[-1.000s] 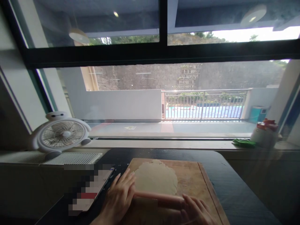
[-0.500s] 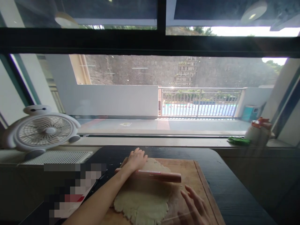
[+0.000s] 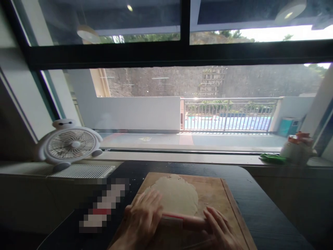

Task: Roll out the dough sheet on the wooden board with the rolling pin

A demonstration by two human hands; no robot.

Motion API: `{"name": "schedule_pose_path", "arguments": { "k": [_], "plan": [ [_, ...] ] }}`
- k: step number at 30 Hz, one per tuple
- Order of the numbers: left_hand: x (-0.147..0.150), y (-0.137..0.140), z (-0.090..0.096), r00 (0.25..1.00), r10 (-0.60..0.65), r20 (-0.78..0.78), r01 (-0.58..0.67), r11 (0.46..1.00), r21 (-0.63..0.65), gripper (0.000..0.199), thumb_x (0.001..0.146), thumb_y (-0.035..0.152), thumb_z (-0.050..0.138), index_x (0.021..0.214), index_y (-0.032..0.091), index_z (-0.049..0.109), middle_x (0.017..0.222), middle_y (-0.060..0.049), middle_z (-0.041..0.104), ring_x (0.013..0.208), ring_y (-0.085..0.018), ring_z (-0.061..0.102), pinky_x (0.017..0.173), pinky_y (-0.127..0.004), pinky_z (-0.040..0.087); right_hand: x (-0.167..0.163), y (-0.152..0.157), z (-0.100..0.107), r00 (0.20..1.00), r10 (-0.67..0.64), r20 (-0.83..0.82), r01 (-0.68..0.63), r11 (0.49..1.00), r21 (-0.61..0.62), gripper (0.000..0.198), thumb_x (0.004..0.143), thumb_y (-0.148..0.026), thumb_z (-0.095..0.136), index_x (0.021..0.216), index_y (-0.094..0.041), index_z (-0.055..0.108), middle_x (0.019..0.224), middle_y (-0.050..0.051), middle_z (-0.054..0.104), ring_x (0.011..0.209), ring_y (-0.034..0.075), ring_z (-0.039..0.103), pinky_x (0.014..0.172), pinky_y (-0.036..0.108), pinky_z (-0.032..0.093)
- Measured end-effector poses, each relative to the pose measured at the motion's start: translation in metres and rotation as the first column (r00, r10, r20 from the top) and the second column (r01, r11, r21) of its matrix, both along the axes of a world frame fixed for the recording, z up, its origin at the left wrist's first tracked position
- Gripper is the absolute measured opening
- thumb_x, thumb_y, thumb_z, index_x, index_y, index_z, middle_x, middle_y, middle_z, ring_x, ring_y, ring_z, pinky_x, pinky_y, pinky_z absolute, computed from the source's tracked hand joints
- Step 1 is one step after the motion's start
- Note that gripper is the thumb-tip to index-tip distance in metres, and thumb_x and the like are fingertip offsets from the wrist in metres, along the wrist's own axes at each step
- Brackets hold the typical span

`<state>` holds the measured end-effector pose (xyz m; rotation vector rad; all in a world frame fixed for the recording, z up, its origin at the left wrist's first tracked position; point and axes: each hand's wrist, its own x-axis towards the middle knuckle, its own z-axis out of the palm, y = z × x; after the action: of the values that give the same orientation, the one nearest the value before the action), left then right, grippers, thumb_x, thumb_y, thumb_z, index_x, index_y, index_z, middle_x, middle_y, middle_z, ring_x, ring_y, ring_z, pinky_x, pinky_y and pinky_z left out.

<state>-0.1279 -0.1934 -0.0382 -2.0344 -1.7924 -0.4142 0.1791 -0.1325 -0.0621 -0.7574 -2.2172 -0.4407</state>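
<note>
A wooden rolling pin (image 3: 194, 222) lies across the near part of a flat, pale sheet of dough (image 3: 177, 194). The dough has a ragged edge and rests on a wooden board (image 3: 212, 191). Over the pin's left part lies my left hand (image 3: 145, 213), palm down, its stretched fingers reaching past the pin; it is somewhat blurred. My right hand (image 3: 221, 225) rests on the pin's right end with fingers extended, not wrapped round it. Both hands cover parts of the pin, and what dough lies below it is hard to make out.
The board stands on a dark table (image 3: 262, 208). To the left is a white fan (image 3: 75, 144) beside the window. A green cloth (image 3: 273, 158) and a whitish container (image 3: 298, 149) are on the sill at right. A pixelated patch covers something on the table's left side.
The rolling pin has come from the dough's far part toward me, my left hand with it. My right hand, apart from the pin before, now touches its right end. The view has shifted slightly left.
</note>
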Motion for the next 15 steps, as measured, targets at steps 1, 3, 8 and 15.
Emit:
{"name": "schedule_pose_path", "arguments": {
  "k": [1, 3, 8, 15],
  "plan": [
    [-0.001, -0.01, -0.004, 1.0, 0.003, -0.03, -0.002, 0.999, 0.032, 0.049, 0.085, 0.042, 0.039, 0.131, 0.026, 0.038, 0.134, -0.001, 0.044, 0.125, -0.022, 0.037, 0.104, -0.041, 0.03, 0.0, -0.001, 0.003, 1.0, 0.02, -0.003, -0.02, 1.0, -0.005, 0.042, 0.082, -0.038, 0.05, 0.121, -0.023, 0.052, 0.111, 0.003, 0.061, 0.097, 0.018, 0.06, 0.078, 0.02, 0.052],
    [-0.002, -0.021, -0.009, 0.998, 0.019, -0.059, -0.016, 0.998, 0.058, 0.057, 0.083, 0.044, 0.042, 0.135, 0.025, 0.03, 0.138, -0.002, 0.038, 0.126, -0.021, 0.036, 0.103, -0.038, 0.032, -0.002, -0.003, 0.006, 0.998, 0.07, 0.004, -0.07, 0.997, -0.037, 0.042, 0.08, -0.035, 0.052, 0.12, -0.024, 0.053, 0.109, 0.002, 0.062, 0.096, 0.017, 0.061, 0.077, 0.019, 0.052],
    [0.005, 0.004, 0.002, 0.997, 0.067, 0.043, -0.065, 0.997, -0.049, 0.044, 0.087, 0.043, 0.032, 0.126, 0.028, 0.045, 0.133, -0.002, 0.045, 0.125, -0.022, 0.036, 0.105, -0.043, 0.026, -0.016, -0.005, -0.014, 0.973, -0.023, -0.228, 0.007, 0.997, -0.072, 0.035, 0.079, -0.031, 0.053, 0.114, -0.027, 0.057, 0.1, 0.002, 0.065, 0.091, 0.02, 0.062, 0.072, 0.027, 0.054],
    [0.016, 0.108, 0.027, 0.963, 0.197, 0.186, -0.126, 0.933, -0.337, 0.044, 0.083, 0.046, 0.033, 0.112, 0.022, 0.057, 0.124, -0.007, 0.053, 0.119, -0.024, 0.041, 0.097, -0.043, 0.031, -0.029, 0.001, -0.045, 0.905, -0.046, -0.424, 0.022, 0.998, -0.061, 0.04, 0.079, -0.03, 0.05, 0.119, -0.027, 0.05, 0.091, 0.003, 0.065, 0.084, 0.021, 0.062, 0.066, 0.03, 0.053]
  ]
}}
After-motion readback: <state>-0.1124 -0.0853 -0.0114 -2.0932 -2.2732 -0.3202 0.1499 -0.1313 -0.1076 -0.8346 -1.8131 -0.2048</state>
